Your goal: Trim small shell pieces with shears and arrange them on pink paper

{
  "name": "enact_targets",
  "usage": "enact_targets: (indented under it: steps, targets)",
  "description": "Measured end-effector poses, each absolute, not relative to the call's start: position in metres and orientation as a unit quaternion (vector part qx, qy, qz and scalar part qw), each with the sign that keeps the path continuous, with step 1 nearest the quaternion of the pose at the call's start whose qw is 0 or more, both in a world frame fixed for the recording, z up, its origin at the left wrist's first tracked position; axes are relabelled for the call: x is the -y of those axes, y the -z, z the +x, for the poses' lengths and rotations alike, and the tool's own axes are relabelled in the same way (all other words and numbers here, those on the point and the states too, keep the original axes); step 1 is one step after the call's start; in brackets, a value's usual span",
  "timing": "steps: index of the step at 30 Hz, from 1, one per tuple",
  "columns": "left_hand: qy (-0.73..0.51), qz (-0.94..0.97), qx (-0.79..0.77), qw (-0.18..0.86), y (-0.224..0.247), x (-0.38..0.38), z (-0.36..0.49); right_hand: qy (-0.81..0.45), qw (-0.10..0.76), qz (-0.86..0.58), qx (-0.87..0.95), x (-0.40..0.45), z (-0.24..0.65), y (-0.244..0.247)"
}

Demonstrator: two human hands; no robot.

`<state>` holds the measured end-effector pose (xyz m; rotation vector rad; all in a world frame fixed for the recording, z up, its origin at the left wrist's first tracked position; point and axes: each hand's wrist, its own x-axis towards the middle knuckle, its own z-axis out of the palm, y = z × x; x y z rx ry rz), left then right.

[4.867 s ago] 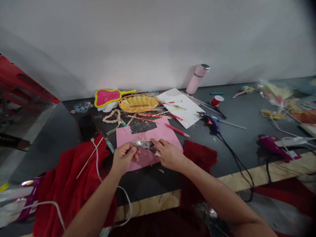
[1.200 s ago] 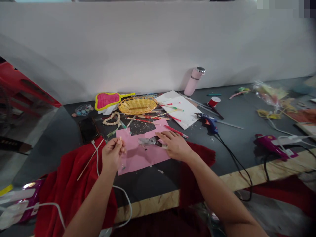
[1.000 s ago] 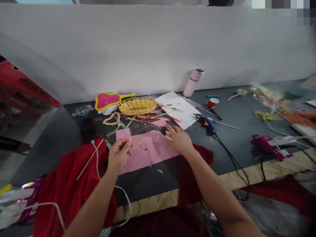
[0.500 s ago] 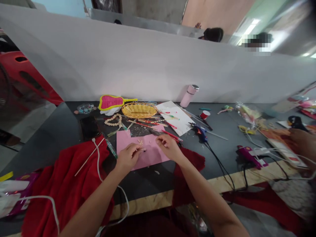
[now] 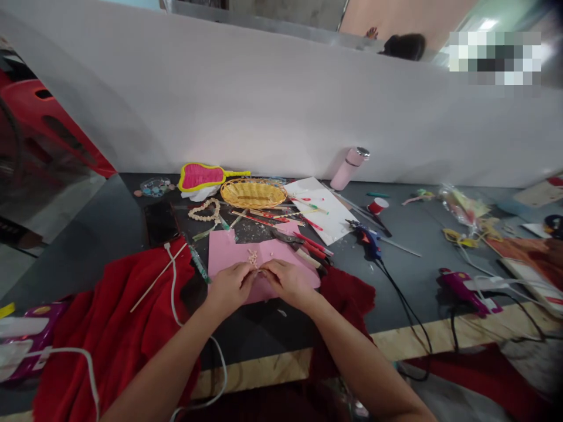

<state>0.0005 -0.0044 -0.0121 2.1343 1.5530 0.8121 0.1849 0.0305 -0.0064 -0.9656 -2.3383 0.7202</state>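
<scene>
Over the pink sheet [image 5: 281, 251], my left hand [image 5: 231, 286] and my right hand [image 5: 285, 281] meet fingertip to fingertip. Both are pinched closed on something too small to make out. Just beyond the fingertips lies a little pile of pale beads [image 5: 252, 256] on the sheet. A heart-shaped string of beads [image 5: 204, 210] with a tassel rests behind the sheet at the left. Pliers [image 5: 285, 236] and red pens [image 5: 313, 244] lie by the sheet's right back edge.
Behind stand a wicker basket [image 5: 253, 194] and a pink bottle [image 5: 349, 169]. A glue gun [image 5: 368, 240] with a black cord lies right, near a red spool [image 5: 377, 206]. A phone [image 5: 162, 224] and red cloth [image 5: 127, 305] are left; a purple power strip [image 5: 468, 291] is far right.
My right hand has moved left and my left hand slightly right, so their fingertips now meet. The view has shifted slightly. The other person's hand at the far right is gone from view.
</scene>
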Motion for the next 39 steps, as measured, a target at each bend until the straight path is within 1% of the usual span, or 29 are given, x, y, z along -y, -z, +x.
enact_targets:
  steps: [3, 8, 13, 22, 28, 34, 39]
  targets:
    - [-0.301, 0.747, -0.558, 0.2, 0.015, 0.004, 0.001, -0.242, 0.249, -0.347, 0.871, -0.03, 0.186, 0.008]
    - [-0.359, 0.711, -0.556, 0.238, 0.016, 0.003, 0.003, -0.211, 0.247, -0.346, 0.88, -0.028, 0.184, 0.008]
    - [-0.366, 0.705, -0.555, 0.248, 0.012, 0.003, 0.002, -0.164, 0.235, -0.369, 0.884, -0.024, 0.18, 0.007]
    - [-0.354, 0.682, -0.592, 0.243, 0.013, 0.005, 0.003, -0.166, 0.248, -0.39, 0.871, -0.019, 0.168, 0.015]
    - [-0.404, 0.624, -0.619, 0.252, 0.014, 0.001, 0.002, -0.164, 0.261, -0.378, 0.873, -0.031, 0.172, 0.017]
    - [-0.442, 0.598, -0.614, 0.264, 0.011, -0.001, -0.004, -0.071, 0.217, -0.431, 0.873, -0.052, 0.189, 0.014]
    - [-0.444, 0.599, -0.606, 0.277, 0.011, -0.002, -0.003, -0.062, 0.184, -0.424, 0.884, -0.053, 0.177, 0.024]
